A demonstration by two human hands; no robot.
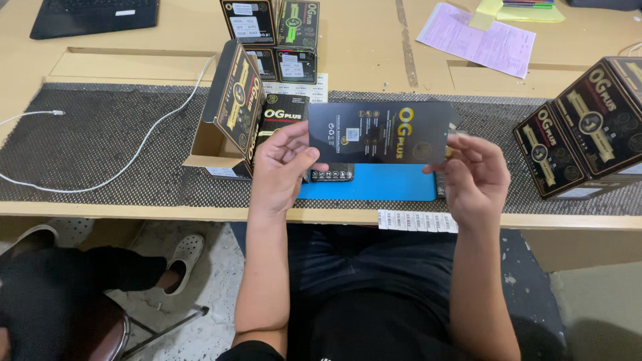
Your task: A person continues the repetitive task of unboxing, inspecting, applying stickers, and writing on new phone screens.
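Fingers [297, 144] of my left hand [281, 170] are closed on the left end of a flat dark packet [381, 132], thumb in front and the others behind. My right hand [476, 177] pinches the right end the same way. The packet is up in the air between both hands, just above the bench [361, 63] edge and over a blue mat [374, 184].

I think the packet is light and thin. It looks stiff like card, but it could bend if I squeeze hard, and what is inside may crack. Its skin looks smooth, so it could slip. Holding it by the two short ends, as I do now, seems the safe way.

Now I count. One packet is in my hands. One open brown box [227, 110] stands to the left with one more dark packet [284, 113] leaning by it. Four small dark boxes [271, 37] are stacked behind. Two big dark boxes [588, 127] sit at the right. One white cable [134, 157] lies on the grey mesh mat [100, 144]. One pink paper [478, 40] and one laptop [93, 15] are far back.
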